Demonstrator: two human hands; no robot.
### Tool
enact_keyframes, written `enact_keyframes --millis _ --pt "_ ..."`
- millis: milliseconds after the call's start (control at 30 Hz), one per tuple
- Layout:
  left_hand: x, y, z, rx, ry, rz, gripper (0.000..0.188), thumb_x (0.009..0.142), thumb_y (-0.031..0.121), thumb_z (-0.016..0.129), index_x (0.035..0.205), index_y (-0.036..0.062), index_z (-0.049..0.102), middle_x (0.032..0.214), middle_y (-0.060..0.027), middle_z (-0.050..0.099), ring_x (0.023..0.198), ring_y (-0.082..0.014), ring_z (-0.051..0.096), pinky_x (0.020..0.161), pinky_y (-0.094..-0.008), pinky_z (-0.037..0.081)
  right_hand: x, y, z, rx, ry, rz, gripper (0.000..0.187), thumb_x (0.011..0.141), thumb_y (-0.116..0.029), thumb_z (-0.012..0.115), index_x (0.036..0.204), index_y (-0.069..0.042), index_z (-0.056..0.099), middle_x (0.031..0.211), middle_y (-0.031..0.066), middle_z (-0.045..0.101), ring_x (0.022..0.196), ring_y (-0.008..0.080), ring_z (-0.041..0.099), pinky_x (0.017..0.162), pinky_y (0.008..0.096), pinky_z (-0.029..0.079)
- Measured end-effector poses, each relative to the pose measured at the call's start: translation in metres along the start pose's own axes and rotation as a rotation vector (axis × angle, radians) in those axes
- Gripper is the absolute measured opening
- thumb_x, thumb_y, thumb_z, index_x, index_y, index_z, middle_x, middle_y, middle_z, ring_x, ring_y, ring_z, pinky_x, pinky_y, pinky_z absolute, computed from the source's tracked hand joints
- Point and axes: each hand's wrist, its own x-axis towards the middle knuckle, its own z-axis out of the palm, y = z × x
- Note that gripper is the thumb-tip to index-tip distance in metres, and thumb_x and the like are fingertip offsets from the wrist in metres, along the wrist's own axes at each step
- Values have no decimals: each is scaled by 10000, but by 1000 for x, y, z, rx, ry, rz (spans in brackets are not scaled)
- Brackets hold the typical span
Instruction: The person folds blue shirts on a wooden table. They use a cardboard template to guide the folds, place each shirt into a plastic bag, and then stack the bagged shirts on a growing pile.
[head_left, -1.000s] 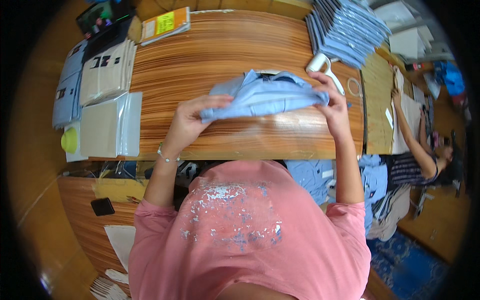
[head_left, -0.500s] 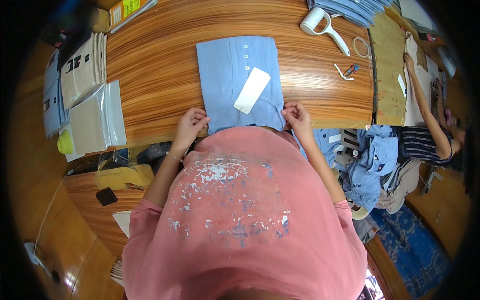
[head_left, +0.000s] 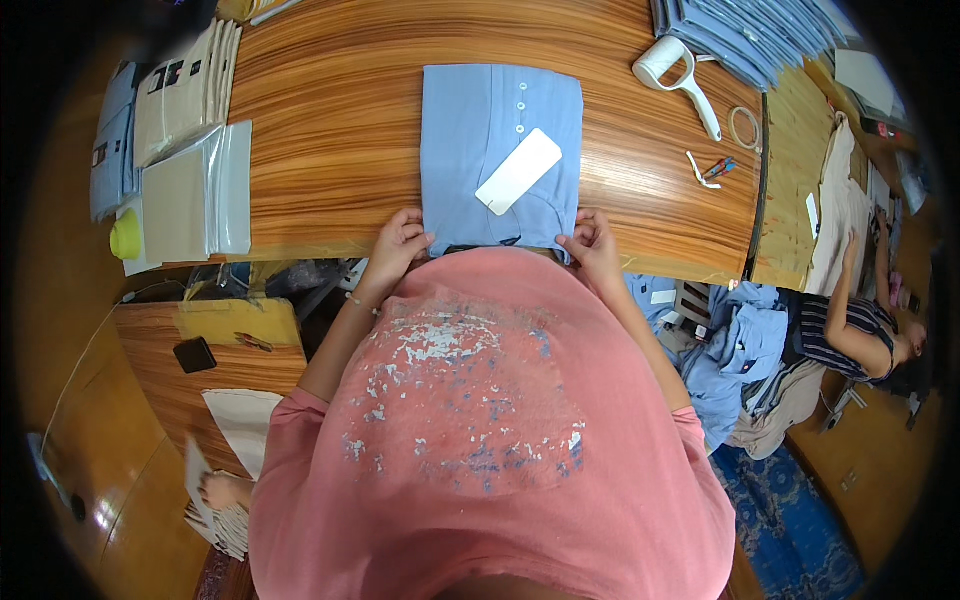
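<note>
A folded light-blue shirt (head_left: pixel 455 150) lies flat on the wooden table in front of me, its buttons up the middle and its near edge against my body. On it rests a white swing tag (head_left: pixel 520 172), tilted and strung near the collar. My left hand (head_left: pixel 400 245) has its fingers closed on the shirt's near left corner. At the near right corner my right hand (head_left: pixel 593 247) pinches the fabric in the same way. What the fingertips grip underneath is hidden.
Bagged beige shirts (head_left: pixel 185 95) and clear bags (head_left: pixel 225 190) are stacked at left. Back right hold a lint roller (head_left: pixel 680 85), a tape ring (head_left: pixel 744 128), small snips (head_left: pixel 717 170) and bagged blue shirts (head_left: pixel 740 35). Loose blue garments (head_left: pixel 735 350) hang below right; a co-worker (head_left: pixel 850 320) handles beige cloth.
The view has turned slightly. Both my hands stay at the shirt's near corners. Another person's hand with a pale sheet has appeared at lower left. The co-worker's arm at right has drawn nearer.
</note>
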Motion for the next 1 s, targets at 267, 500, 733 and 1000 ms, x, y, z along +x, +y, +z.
enact_keyframes --millis 267,500,733,1000 --pt "-18 -8 7 169 105 90 286 835 76 650 1031 29 447 739 -30 599 640 -71 560 518 -193 450 -19 -1 -8 44 -78 85 230 767 51 660 955 -12 545 770 7 522 693 64 493 571 208 424" --pt "-33 61 23 997 135 83 344 835 207 643 1075 20 482 752 -104 610 602 -221 584 566 -304 458 -26 -26 -2 -580 -42 -256 216 729 -2 698 926 -20 610 786 35 498 637 116 461 576 236 397" --pt "27 72 100 1141 127 843 407 746 250 696 1033 15 530 939 -156 558 919 -303 533 790 -372 436 -19 -58 -21 -587 11 -311 180 784 -43 662 961 -22 637 819 53 520 649 127 479 596 249 416" --pt "41 68 99 983 115 707 304 775 128 644 1017 -21 535 911 -150 566 814 -305 559 747 -358 463 -9 -72 17 -196 -99 -99 148 848 -78 623 976 -4 630 797 2 603 665 44 513 613 199 439"
